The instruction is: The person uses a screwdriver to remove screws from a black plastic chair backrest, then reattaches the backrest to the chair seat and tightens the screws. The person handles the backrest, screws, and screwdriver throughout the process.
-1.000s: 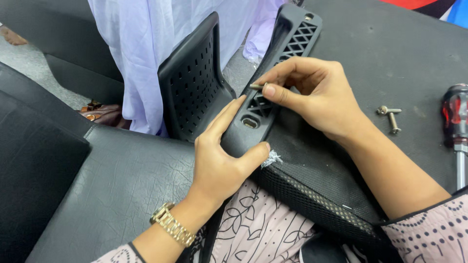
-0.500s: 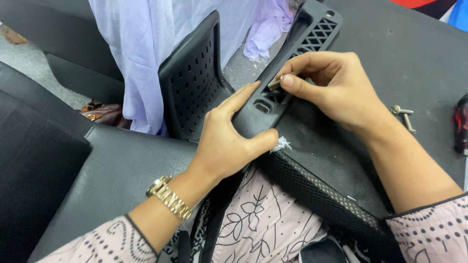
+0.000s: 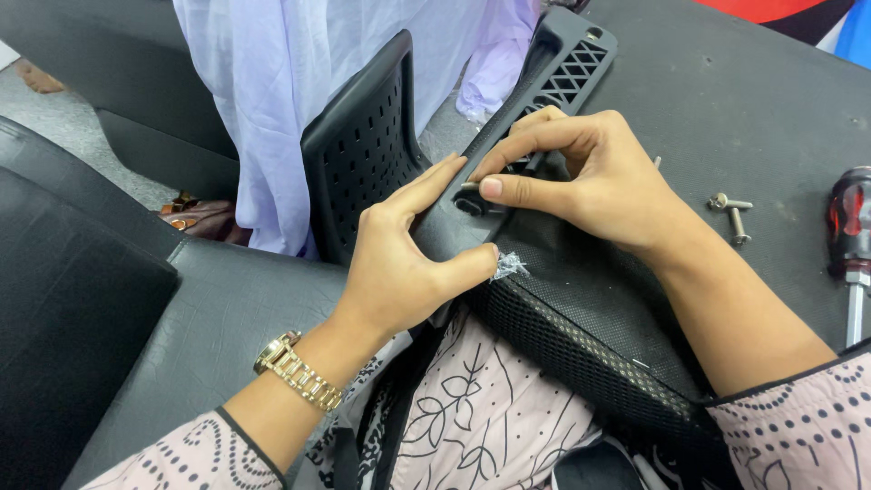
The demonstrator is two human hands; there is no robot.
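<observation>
In the middle of the frame the left hand (image 3: 399, 263) clamps a black plastic bracket (image 3: 508, 172), a long moulded arm with a latticed end that runs from the centre up toward the upper right. Its thumb presses the near edge of the bracket while the forefinger lies stretched along the top, pointing at a recessed slot; the other fingers curl out of sight underneath. The right hand (image 3: 590, 177) comes in from the right, its thumb and forefinger pinched together on a small pale thing at that slot, too small to make out clearly, with the remaining fingers bent over the bracket's lattice. Compared with the frame half a second earlier, both hands and the bracket keep nearly the same hold; the whole group sits slightly higher and further right, and the right thumb now lies flatter along the slot. The bracket rests against a black mesh panel (image 3: 581, 336) that slopes down to the lower right across the person's patterned lap. Behind the left hand stands a perforated black plastic shell (image 3: 358, 154), upright, in front of someone's pale lilac garment (image 3: 272, 82) in the upper left. On the dark table (image 3: 753, 100) at the right lie two loose bolts (image 3: 733, 213), just beside each other, and near the right edge a screwdriver with a red and black handle (image 3: 850, 236). A gold wristwatch (image 3: 295, 370) circles the left wrist.
</observation>
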